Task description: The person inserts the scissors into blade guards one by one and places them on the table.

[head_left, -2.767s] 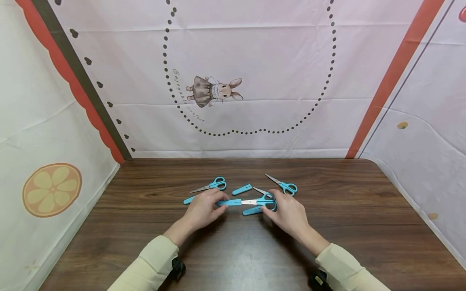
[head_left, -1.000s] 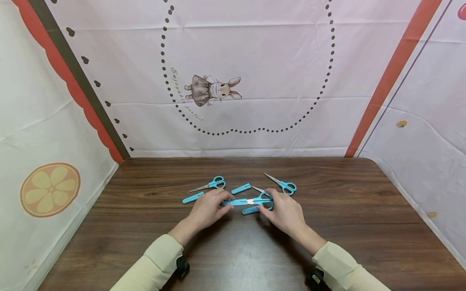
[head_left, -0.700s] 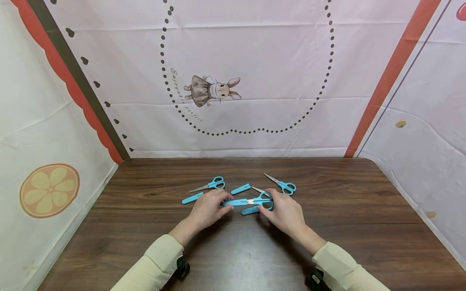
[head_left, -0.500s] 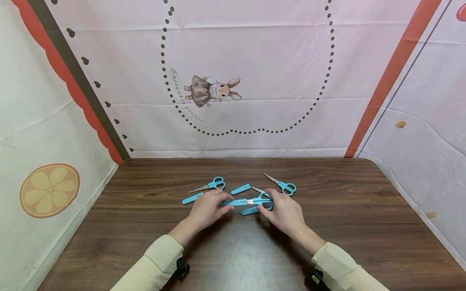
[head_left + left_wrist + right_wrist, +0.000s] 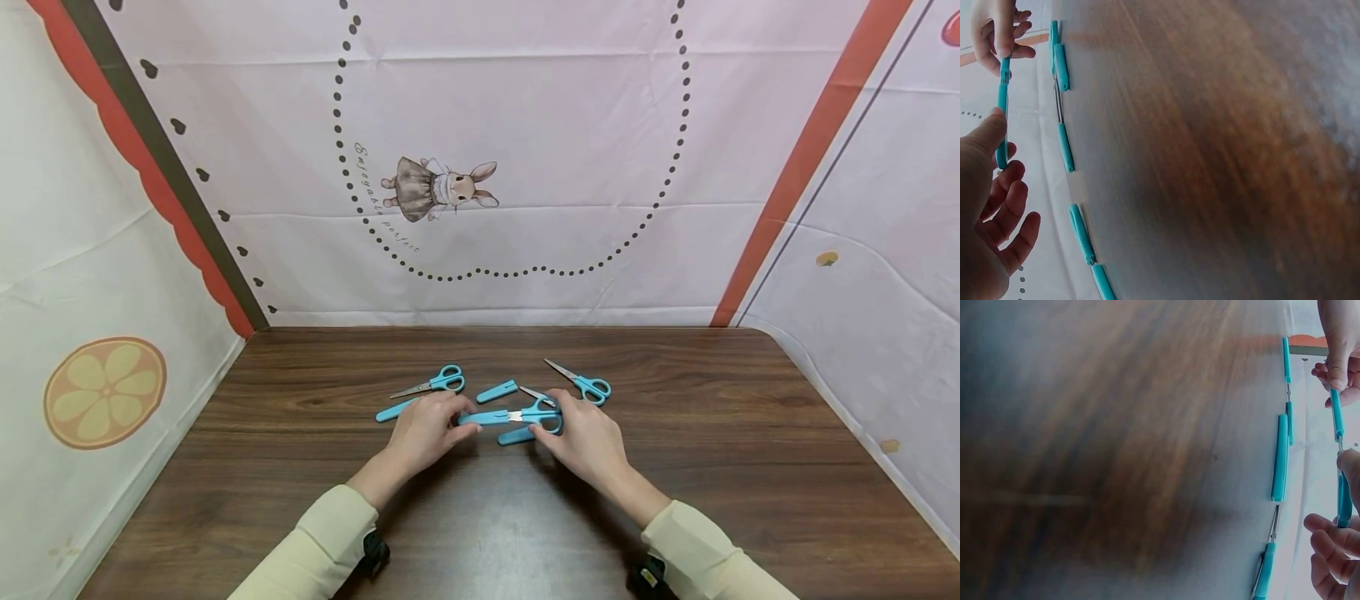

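Fingers of a person's left hand (image 5: 425,429) pinch a light blue cap (image 5: 486,418) while those of the right hand (image 5: 592,433) grip the handles of a pair of scissors (image 5: 536,414), the blades sheathed in the cap except for a short strip of bare metal. Wrist views show the two joined pieces raised above the brown worktop (image 5: 750,433), cap pointing toward 9 o'clock and handles toward 3. Seen from the head camera, with 12 at the worktop's far edge, an uncapped pair (image 5: 437,383) lies at 10 o'clock from the held scissors and a second uncapped pair (image 5: 582,381) at 2. Closer in, also near 2, a bare blade (image 5: 537,396) juts from behind the right hand, its handles hidden. One loose cap (image 5: 497,392) rests at 11 o'clock, another cap (image 5: 517,436) just toward 6, and a third cap (image 5: 393,411) at 9, partly behind the left hand. Pale sleeves (image 5: 330,525) cover both forearms, and on the cloth backdrop (image 5: 570,142) at 12 a printed rabbit (image 5: 416,187) in a skirt lies sideways, head toward 3.
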Demonstrator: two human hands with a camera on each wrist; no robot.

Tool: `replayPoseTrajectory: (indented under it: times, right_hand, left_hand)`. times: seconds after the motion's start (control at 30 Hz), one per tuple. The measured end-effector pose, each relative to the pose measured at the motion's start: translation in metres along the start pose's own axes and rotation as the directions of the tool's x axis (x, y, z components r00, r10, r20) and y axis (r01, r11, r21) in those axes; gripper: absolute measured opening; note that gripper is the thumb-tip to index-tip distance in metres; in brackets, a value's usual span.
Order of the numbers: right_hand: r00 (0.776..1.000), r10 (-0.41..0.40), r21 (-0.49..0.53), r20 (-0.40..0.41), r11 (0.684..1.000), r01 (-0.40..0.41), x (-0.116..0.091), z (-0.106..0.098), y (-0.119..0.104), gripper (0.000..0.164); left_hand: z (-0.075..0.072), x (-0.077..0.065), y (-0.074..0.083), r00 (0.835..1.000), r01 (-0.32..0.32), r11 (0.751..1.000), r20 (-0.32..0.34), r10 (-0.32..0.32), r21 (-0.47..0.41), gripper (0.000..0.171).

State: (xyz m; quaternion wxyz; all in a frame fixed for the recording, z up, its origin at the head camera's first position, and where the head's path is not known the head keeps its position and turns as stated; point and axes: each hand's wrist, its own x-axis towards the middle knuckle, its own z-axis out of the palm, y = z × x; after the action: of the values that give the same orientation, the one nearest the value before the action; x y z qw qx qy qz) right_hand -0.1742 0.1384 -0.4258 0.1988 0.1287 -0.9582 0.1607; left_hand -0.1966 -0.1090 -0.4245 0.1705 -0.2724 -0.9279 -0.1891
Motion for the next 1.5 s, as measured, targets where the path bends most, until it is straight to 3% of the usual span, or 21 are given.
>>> replayPoseTrajectory:
  times: [0.23, 0.67, 1.5]
  right_hand:
    - [1.000, 0.008, 0.002, -0.007, 1.000, -0.008, 0.0005, 0.0008, 0.0002, 0.055]
    - [1.000, 0.012, 0.006, -0.013, 1.000, -0.012, 0.0014, -0.0012, 0.0037, 0.054]
    - [0.999, 0.043, 0.036, 0.002, 0.998, -0.043, 0.0013, -0.0070, 0.0020, 0.050]
  left_hand:
    - [-0.0014, 0.0000, 0.0003, 1.000, -0.010, 1.000, -0.013, 0.010, 0.004, 0.020]
    - [-0.0009, -0.0001, 0.0004, 1.000, 0.008, 0.999, 0.024, -0.007, -0.033, 0.018]
    - [-0.0021, -0.0033, 0.0053, 0.999, -0.013, 1.000, -0.046, 0.012, -0.023, 0.014]
